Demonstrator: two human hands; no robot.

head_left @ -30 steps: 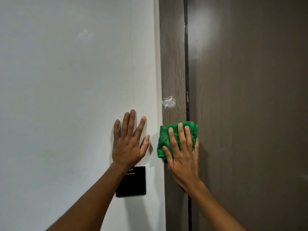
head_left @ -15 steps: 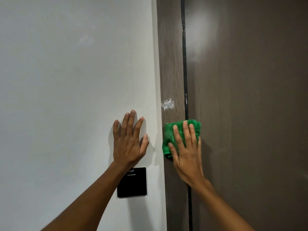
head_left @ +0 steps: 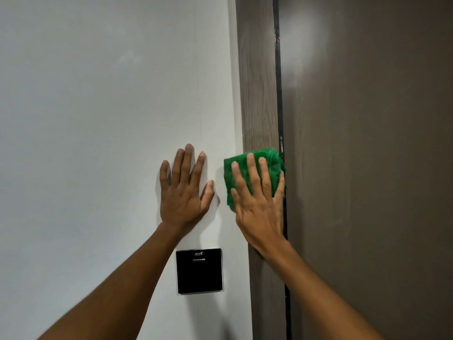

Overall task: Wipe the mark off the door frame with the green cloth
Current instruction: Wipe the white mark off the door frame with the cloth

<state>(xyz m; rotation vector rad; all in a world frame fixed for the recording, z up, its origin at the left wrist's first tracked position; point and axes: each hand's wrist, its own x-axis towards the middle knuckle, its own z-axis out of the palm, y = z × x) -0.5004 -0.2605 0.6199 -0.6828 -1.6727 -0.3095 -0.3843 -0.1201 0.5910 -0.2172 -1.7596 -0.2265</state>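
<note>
While my left hand [head_left: 182, 192] lies flat and released on the wall [head_left: 85, 119], my right hand [head_left: 257, 204] presses the cloth [head_left: 267, 158] against the frame [head_left: 257, 82], fingers spread, hiding the mark.

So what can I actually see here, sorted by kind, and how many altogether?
Hands: 2, the left hand flat on the wall, the right hand pressing the cloth
Green cloth: 1
Black wall panel: 1
Door frame: 1
Door: 1
Total: 6
</note>
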